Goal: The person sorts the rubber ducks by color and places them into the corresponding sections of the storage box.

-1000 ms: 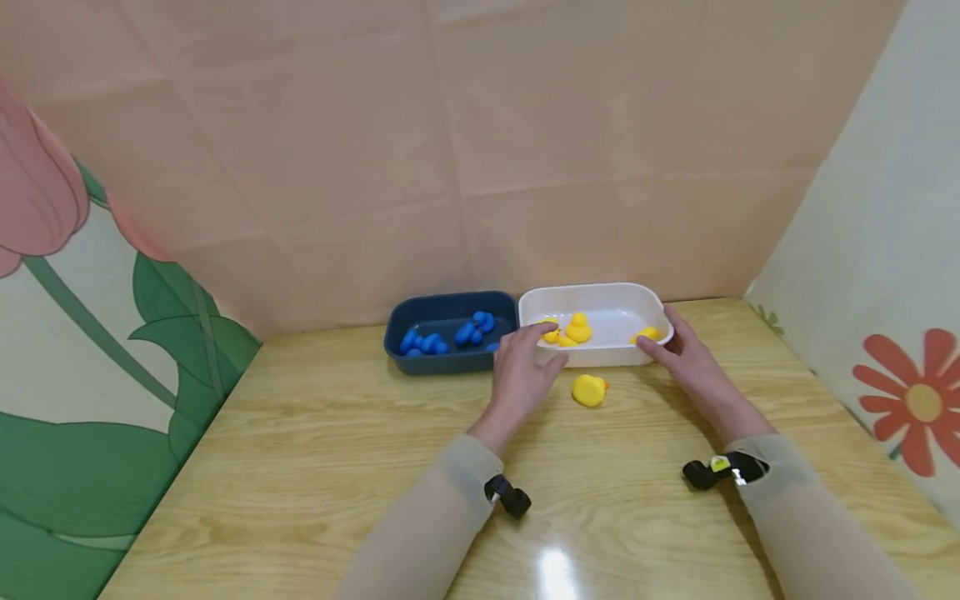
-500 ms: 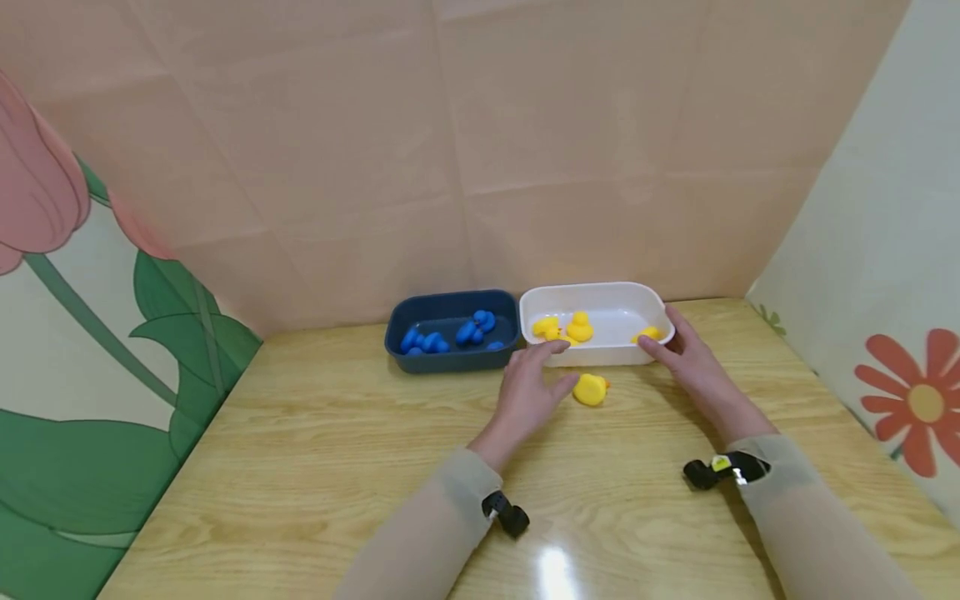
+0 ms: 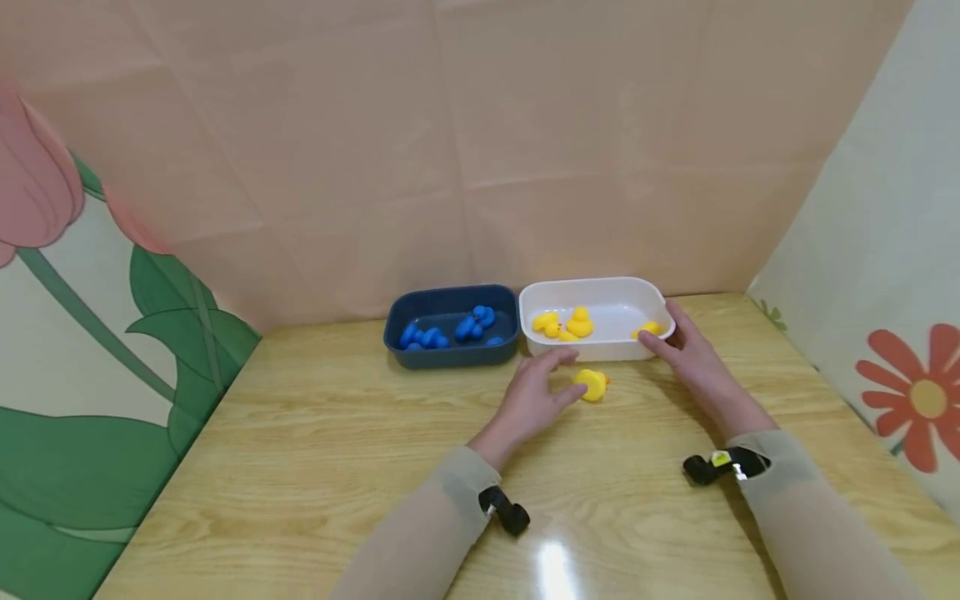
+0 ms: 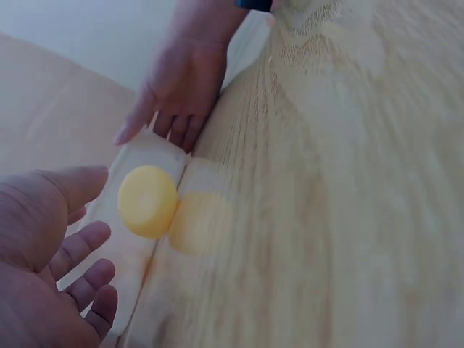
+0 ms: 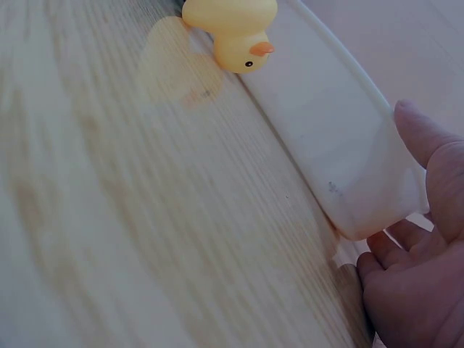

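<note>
A yellow rubber duck (image 3: pixel 591 385) lies tipped over on the table in front of the white tray (image 3: pixel 585 354), beak to the right. My left hand (image 3: pixel 531 396) is just left of it, thumb and fingers spread apart around nothing. In the left wrist view the duck's round base (image 4: pixel 146 201) faces that left hand (image 4: pixel 36 239). At the tray's right end, my right hand (image 3: pixel 697 358) grips the tray, thumb at the front rim and fingers round the end wall. The right wrist view shows this right hand (image 5: pixel 428 283) on the tray's corner. Several yellow ducks (image 3: pixel 580 323) lie inside.
A navy tray (image 3: pixel 450 358) with several blue ducks (image 3: pixel 432 337) stands directly left of the white one. Both trays are at the back of the wooden table (image 3: pixel 337 467), close to the pinkish backdrop (image 3: pixel 360 167). A flower-printed wall (image 3: pixel 900 275) borders the right side.
My left hand has come back from over the white tray's left end, toward me and to the right, to beside the loose duck. The right hand has stayed at the tray's end.
</note>
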Demonstrator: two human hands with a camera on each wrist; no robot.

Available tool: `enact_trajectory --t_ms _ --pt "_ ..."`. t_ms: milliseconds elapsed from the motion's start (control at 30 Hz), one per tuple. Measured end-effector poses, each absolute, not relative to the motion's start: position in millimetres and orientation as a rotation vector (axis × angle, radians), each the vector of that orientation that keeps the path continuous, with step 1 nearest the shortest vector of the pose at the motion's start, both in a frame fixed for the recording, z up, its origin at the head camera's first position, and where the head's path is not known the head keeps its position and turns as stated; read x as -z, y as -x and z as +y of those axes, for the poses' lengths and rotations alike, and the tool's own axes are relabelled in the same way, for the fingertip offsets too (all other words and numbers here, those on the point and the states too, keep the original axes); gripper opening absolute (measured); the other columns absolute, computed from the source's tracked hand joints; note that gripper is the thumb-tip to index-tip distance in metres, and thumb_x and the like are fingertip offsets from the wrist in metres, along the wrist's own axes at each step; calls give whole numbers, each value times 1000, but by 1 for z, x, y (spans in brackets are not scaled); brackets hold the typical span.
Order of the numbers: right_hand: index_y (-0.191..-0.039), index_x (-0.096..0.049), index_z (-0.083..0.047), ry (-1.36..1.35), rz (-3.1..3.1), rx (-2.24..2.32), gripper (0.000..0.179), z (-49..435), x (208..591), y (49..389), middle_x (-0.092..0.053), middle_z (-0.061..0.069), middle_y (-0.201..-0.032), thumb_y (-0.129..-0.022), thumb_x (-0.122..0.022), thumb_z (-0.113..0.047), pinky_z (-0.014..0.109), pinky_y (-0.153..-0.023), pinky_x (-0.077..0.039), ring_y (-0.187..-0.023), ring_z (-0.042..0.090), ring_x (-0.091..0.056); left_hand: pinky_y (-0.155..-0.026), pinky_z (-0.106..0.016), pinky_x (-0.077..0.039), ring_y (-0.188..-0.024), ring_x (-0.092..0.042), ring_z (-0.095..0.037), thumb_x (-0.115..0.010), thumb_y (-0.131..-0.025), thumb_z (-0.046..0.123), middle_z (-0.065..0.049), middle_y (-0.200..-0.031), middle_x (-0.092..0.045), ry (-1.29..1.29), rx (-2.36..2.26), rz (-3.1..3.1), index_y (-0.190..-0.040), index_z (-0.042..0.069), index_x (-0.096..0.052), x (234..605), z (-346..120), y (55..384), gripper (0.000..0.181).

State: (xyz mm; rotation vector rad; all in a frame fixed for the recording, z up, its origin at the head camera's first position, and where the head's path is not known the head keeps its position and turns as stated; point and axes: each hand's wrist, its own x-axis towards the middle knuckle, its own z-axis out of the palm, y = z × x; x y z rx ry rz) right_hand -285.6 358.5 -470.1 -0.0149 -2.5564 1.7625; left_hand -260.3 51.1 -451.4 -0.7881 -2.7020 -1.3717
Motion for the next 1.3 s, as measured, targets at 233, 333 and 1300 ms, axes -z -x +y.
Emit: enact_trajectory --t_ms 233,333,1300 --pt "-177 13 -27 22 -2583 -1741 105 359 468 285 2 15 -184 -111 -65 -52 66 -130 -14 -167 45 -8 -117 -36 -45 -135 -56 -17 -81 -105 31 10 -148 -69 790 1408 -2746 -153 23 -65 456 50 263 52" --pt "-177 14 -28 22 -2587 -1738 105 359 468 284 3 14 -184 -111 -64 -53 66 -130 -14 -167 45 -7 -117 -36 -45 -136 -56 -17 -81 -105 32 9 -148 -69 788 1409 -2768 -153 23 -65 459 51 265 51" --pt "-177 12 -24 7 -2540 -1798 104 357 469 284 0 17 -184 -112 -65 -46 64 -131 -13 -167 44 -10 -117 -39 -39 -130 -60 -16 -81 -104 27 6 -138 -75 782 1277 -2823 -147 20 -71 467 60 268 44"
